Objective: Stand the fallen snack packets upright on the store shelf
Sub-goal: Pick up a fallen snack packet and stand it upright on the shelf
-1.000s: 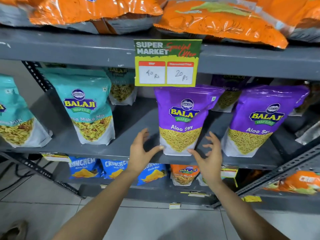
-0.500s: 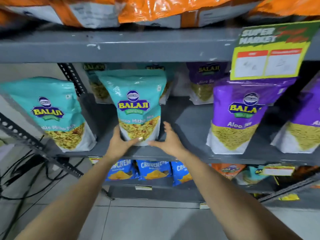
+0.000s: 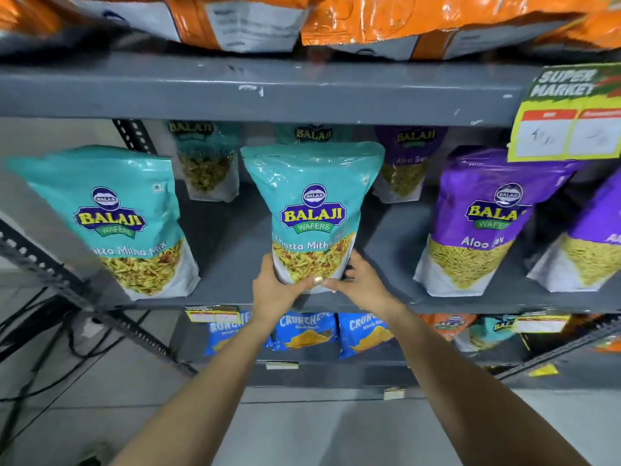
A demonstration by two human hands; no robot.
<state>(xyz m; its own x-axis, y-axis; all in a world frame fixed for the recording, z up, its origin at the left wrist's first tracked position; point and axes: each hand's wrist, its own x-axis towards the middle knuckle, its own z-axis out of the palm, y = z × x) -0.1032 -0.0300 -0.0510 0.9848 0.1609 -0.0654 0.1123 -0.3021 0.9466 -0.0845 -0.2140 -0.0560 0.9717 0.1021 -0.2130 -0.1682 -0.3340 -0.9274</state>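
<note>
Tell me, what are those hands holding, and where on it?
Both hands, left hand and right hand, grip the bottom of the teal Khatta Mitha Mix packet, one each side, on the shelf.

Glossy plastic teal packet (image 3: 312, 210); matt grey painted-metal shelf (image 3: 235, 260).

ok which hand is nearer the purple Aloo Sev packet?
Right. The right hand cups the right bottom corner of the teal packet, on the side facing the purple packet. The left hand is on the teal packet's far side.
</note>
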